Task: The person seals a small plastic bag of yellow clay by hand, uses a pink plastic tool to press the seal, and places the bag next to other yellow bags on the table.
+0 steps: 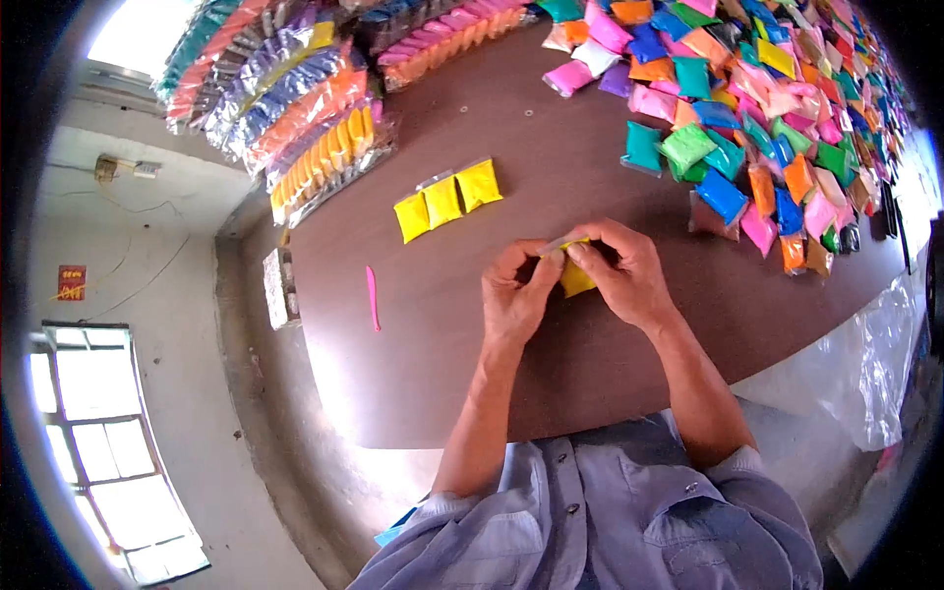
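Hands (572, 280) pinch yellow packet (577, 279), apart from table edge (551, 431).

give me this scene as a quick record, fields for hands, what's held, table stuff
left hand: left hand, fingers pinching the top edge of the held packet
right hand: right hand, pinching the same edge
held: yellow packet, partly hidden by the fingers
surface: dark brown table
row: three yellow packets, side by side
loose item: thin pink strip, left of the row
far right: heap of mixed-colour packets
far left: clear bags of packets, sorted by colour in rows
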Available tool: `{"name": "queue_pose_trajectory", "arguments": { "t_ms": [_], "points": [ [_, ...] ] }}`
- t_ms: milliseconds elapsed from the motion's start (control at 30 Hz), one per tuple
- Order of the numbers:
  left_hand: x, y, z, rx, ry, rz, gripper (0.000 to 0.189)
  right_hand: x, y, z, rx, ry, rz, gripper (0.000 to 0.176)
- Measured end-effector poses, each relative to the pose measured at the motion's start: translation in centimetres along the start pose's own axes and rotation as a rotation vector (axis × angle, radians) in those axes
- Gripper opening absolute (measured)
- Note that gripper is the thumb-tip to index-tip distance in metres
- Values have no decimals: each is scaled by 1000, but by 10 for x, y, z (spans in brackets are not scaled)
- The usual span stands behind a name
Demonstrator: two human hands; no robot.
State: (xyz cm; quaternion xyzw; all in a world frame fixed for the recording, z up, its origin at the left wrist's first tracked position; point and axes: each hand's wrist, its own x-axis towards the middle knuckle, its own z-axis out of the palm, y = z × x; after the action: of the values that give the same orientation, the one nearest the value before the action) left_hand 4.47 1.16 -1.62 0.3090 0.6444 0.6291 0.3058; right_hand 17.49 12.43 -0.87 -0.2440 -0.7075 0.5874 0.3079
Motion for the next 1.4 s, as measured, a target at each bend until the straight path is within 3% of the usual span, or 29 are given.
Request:
{"name": "queue_pose_trajectory", "arguments": {
  "t_ms": [67,200,300,367,500,533,733,1000,1133,1267,1400],
  "points": [
    [0,0,1,11,20,82,12,-1,7,5,0,81,-36,15],
    [-7,24,-10,262,21,-34,14,-1,-1,4,-88,76,-52,22],
    [-14,31,-44,256,253,-8,17,-3,-6,6,-70,43,-2,30],
    [-14,22,-91,566,445,130,17,-2,-6,10,-106,30,9,34],
    [-24,23,-177,1102,619,121,19,-2,-6,14,-186,-22,12,31],
    [-29,23,-190,1250,646,106,19,-2,-5,15,-277,-2,-66,30],
    [-38,19,-226,1126,474,-62,16,-6,-5,21,-459,88,-174,27],
    [-43,17,-227,1217,368,55,11,-10,-5,19,-460,102,-241,19],
    [-41,24,-225,1110,353,88,8,-14,-10,20,-569,48,-240,25],
    [-39,33,-226,1031,326,-105,10,-17,-17,22,-678,-15,-259,32],
    [-36,33,-231,969,293,-144,11,-23,-21,20,-723,-71,-257,39]
  ]
}}
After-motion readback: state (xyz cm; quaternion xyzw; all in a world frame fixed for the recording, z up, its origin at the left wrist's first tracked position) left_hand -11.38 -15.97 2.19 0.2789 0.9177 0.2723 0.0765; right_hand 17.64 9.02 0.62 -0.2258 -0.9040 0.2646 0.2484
